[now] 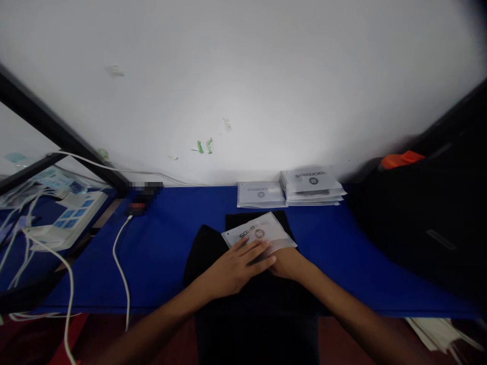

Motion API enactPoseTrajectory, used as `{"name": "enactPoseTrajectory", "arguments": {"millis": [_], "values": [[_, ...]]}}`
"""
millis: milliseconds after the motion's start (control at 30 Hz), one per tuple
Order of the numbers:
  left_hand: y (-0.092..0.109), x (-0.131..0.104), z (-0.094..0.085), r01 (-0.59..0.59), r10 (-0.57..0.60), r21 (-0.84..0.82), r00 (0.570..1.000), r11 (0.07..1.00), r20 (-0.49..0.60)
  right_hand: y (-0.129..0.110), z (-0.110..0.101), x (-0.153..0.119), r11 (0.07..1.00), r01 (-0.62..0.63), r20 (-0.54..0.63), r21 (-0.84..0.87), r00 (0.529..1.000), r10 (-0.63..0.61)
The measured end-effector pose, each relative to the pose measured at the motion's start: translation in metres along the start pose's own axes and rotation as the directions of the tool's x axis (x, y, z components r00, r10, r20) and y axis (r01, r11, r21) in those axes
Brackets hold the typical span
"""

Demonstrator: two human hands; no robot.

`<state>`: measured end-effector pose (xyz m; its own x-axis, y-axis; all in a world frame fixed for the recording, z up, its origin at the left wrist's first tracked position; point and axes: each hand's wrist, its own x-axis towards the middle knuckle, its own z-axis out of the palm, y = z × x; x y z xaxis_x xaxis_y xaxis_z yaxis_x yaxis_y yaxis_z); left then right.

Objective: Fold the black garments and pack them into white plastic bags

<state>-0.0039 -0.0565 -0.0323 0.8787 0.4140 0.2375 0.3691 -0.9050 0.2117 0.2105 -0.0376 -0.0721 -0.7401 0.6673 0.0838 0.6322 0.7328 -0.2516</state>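
A frosted plastic pouch with dark printed lettering (243,231) lies tilted above black fabric (207,246) at the middle of the blue table. My left hand (238,266) rests with its fingers spread over the pouch's lower edge. From the right, my right hand (285,261) reaches into or under the pouch; its fingers are hidden by the pouch and my left hand. Behind the fabric, against the wall, lie a single similar pouch (262,194) and a stack of them (314,185).
A black bag or cloth heap (426,218) with an orange item (402,159) stands at the right. On the left are a dark device (142,200) with a white cable (119,253) and a white power strip (72,218). A pale wall closes off the back.
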Motion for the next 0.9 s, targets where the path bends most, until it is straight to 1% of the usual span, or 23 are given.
{"name": "enactPoseTrajectory", "arguments": {"millis": [67, 100, 167, 200, 233, 300, 333, 367, 400, 467, 500, 567, 667, 733, 767, 833, 900], "values": [[-0.004, -0.008, 0.000, -0.008, 0.007, 0.000, 0.991, 1.000, -0.136, 0.000, -0.006, -0.005, 1.000, 0.013, -0.006, 0.006, 1.000, -0.013], [-0.005, -0.012, -0.001, -0.007, 0.004, -0.012, 0.976, 1.000, -0.217, 0.000, -0.010, -0.008, 1.000, 0.022, -0.032, 0.003, 0.999, -0.022], [-0.006, -0.017, 0.000, 0.006, -0.021, -0.043, 0.934, 0.999, -0.357, -0.002, -0.017, -0.015, 0.998, 0.069, -0.142, -0.012, 0.987, -0.070], [-0.006, -0.018, -0.001, 0.016, -0.038, -0.057, 0.913, 0.998, -0.406, -0.004, -0.020, -0.018, 0.994, 0.110, -0.222, -0.024, 0.969, -0.112], [-0.006, -0.018, -0.001, 0.027, -0.054, -0.066, 0.895, 0.997, -0.442, -0.007, -0.024, -0.021, 0.988, 0.149, -0.316, -0.040, 0.936, -0.154], [-0.004, -0.017, -0.002, 0.043, -0.075, -0.076, 0.869, 0.996, -0.489, -0.014, -0.028, -0.024, 0.977, 0.199, -0.495, -0.080, 0.842, -0.213], [-0.003, -0.016, -0.003, 0.044, -0.078, -0.078, 0.860, 0.996, -0.505, -0.018, -0.030, -0.025, 0.973, 0.207, -0.552, -0.099, 0.802, -0.227], [-0.002, -0.014, -0.003, 0.038, -0.073, -0.078, 0.852, 0.996, -0.518, -0.022, -0.030, -0.024, 0.970, 0.212, -0.580, -0.118, 0.778, -0.240], [-0.001, -0.012, -0.003, 0.030, -0.068, -0.081, 0.844, 0.996, -0.531, -0.026, -0.031, -0.022, 0.967, 0.217, -0.587, -0.134, 0.769, -0.254], [0.001, -0.009, 0.000, 0.027, -0.087, -0.115, 0.825, 0.993, -0.559, -0.032, -0.030, -0.016, 0.960, 0.229, -0.573, -0.164, 0.770, -0.281], [0.001, -0.008, 0.002, 0.035, -0.114, -0.146, 0.811, 0.989, -0.574, -0.035, -0.030, -0.012, 0.957, 0.230, -0.572, -0.178, 0.767, -0.291], [0.002, -0.006, 0.009, 0.056, -0.183, -0.223, 0.779, 0.973, -0.600, -0.037, -0.030, -0.005, 0.953, 0.218, -0.594, -0.211, 0.746, -0.302], [0.002, -0.004, 0.016, 0.056, -0.241, -0.302, 0.742, 0.952, -0.625, -0.030, -0.032, 0.001, 0.943, 0.214, -0.596, -0.255, 0.733, -0.327], [0.002, -0.005, 0.016, 0.045, -0.260, -0.330, 0.718, 0.943, -0.646, -0.017, -0.036, -0.002, 0.937, 0.210, -0.576, -0.280, 0.744, -0.339], [0.002, -0.005, 0.014, 0.042, -0.269, -0.339, 0.701, 0.940, -0.660, -0.007, -0.038, -0.005, 0.937, 0.195, -0.562, -0.290, 0.757, -0.332], [0.001, -0.006, 0.007, 0.043, -0.290, -0.352, 0.665, 0.935, -0.689, 0.016, -0.042, -0.016, 0.943, 0.135, -0.537, -0.304, 0.794, -0.287], [0.001, -0.007, 0.000, 0.048, -0.303, -0.356, 0.638, 0.933, -0.708, 0.039, -0.044, -0.029, 0.952, 0.052, -0.527, -0.300, 0.823, -0.211]]}}
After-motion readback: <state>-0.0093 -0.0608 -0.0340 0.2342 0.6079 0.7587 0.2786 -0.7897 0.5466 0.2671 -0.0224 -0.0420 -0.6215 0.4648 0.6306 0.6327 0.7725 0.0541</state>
